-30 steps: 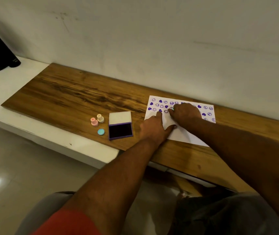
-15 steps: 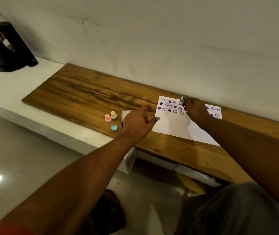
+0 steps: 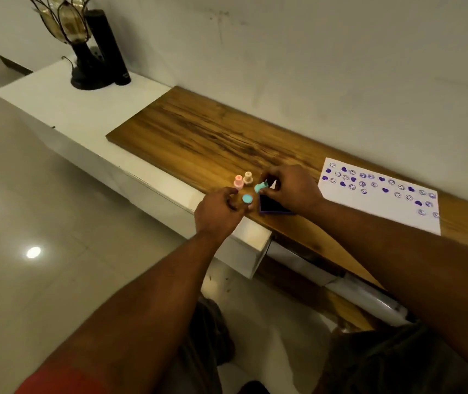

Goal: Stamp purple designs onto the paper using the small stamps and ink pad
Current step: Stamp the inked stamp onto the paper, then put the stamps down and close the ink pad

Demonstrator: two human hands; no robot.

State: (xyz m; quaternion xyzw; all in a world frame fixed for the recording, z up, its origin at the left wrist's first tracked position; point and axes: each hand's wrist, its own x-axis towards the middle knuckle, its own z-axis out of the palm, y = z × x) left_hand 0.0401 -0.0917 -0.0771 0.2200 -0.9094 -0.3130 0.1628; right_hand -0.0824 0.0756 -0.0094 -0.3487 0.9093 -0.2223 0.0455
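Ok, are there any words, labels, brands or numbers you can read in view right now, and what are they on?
No readable text anywhere in view.
Paper: only purple hearts and round face-like prints; no letters or numbers legible.
Ink pad, teal stamp, pink stamp, beige stamp: no markings visible.
Black cylinder: nothing legible at this size.

At frame centre, the right hand (image 3: 292, 189) pinches a tilted teal stamp (image 3: 261, 186) above the open ink pad (image 3: 272, 206). The left hand (image 3: 218, 214) curls beside a teal cap (image 3: 247, 198); whether it grips the cap is unclear. The stamped paper (image 3: 380, 206) lies at right.
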